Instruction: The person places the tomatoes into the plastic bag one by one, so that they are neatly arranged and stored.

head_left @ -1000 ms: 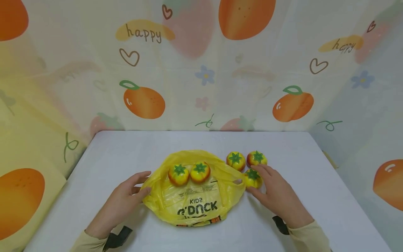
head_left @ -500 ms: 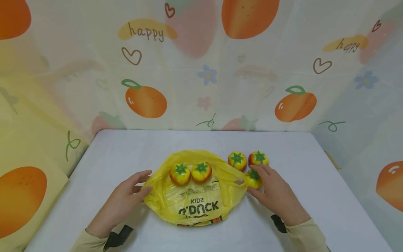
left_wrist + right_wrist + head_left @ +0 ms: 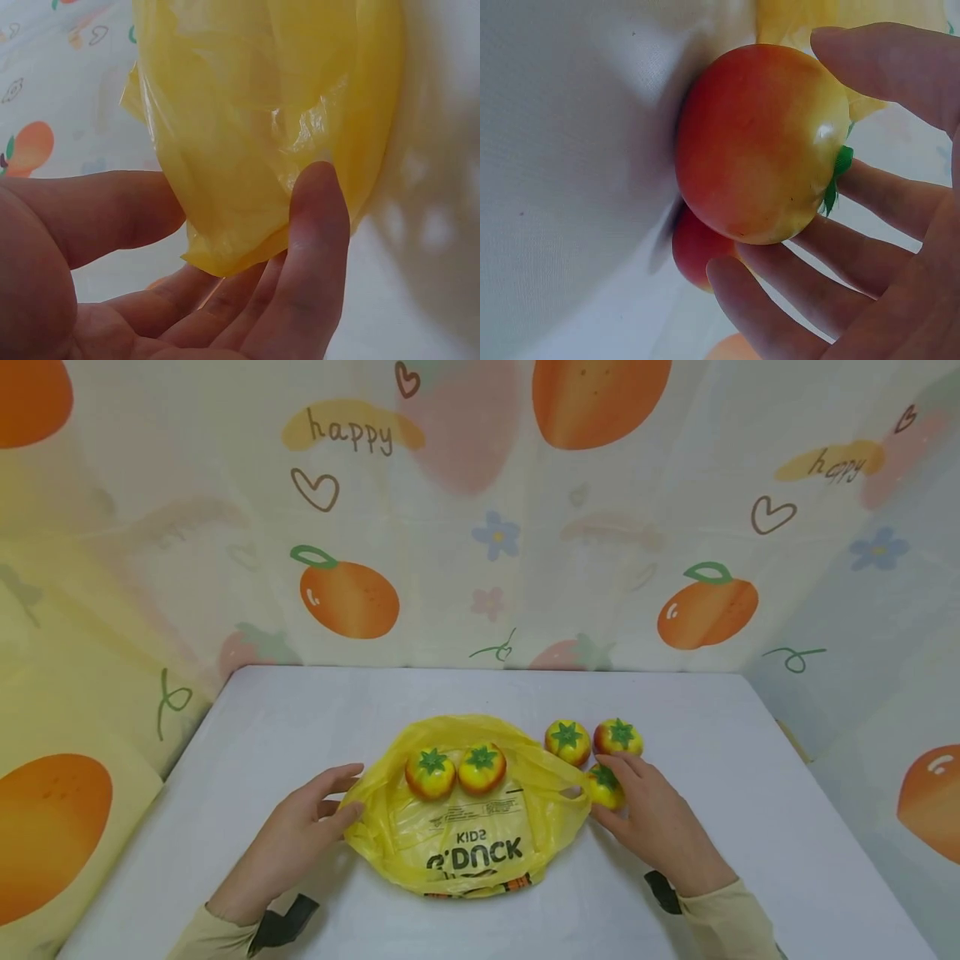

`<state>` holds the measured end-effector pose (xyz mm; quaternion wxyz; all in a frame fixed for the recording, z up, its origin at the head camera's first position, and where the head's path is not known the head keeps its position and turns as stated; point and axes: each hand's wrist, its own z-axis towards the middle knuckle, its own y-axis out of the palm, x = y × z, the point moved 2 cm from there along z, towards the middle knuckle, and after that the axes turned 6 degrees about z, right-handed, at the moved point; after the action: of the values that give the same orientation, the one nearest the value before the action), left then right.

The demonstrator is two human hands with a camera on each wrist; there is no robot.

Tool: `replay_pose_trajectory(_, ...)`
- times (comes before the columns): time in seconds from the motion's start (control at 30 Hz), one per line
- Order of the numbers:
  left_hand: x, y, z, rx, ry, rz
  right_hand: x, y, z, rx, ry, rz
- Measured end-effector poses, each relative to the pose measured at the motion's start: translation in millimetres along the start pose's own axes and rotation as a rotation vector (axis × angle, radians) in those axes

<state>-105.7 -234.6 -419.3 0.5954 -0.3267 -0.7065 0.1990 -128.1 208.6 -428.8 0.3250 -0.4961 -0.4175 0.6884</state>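
A yellow plastic bag (image 3: pixel 555 827) with dark printed lettering lies spread on the table, two red-and-yellow toy tomatoes (image 3: pixel 431 775) with green star-shaped tops showing in its mouth. At its left end is my left hand (image 3: pixel 303 831), thumb and fingers spread on either side of the bag's corner, as the left wrist view shows. My right hand (image 3: pixel 660 831) reaches around a toy tomato (image 3: pixel 761 142) on the table by the bag's right handle. Thumb and relaxed fingers lie along opposite sides of that tomato, the palm apart from it.
Just behind the right hand, two more toy tomatoes (image 3: pixel 567 742) sit on the white table (image 3: pixel 337 697), beyond the bag's right end. A fruit-patterned cloth (image 3: pixel 435 568) hangs along the table's back edge and sides.
The head view has shifted slightly. Both hands, the bag and the toy tomatoes stay nearly where they were.
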Motion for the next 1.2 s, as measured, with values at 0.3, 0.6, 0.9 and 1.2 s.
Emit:
replay_pose_trajectory(0.3, 2.7, 0.4, -0.8, 0.005, -0.005, -0.001, -0.2, 1.8, 1.2, 0.008, -0.013, -0.013)
replay_pose_trajectory(0.6, 3.6, 0.0, -1.4, 0.009, -0.01, 0.012, 0.6, 2.6, 2.0, -0.004, 0.001, -0.009)
replay_pose_trajectory(0.9, 4.0, 3.6, -0.1, -0.006, -0.015, -0.008, 1.7, -5.4, -1.5, -0.031, 0.065, 0.01)
replay_pose_trajectory(1.2, 0.8, 1.6, 1.5, -0.007, -0.015, 0.011, 4.8, -15.9, -2.6, -0.037, 0.114, 0.016)
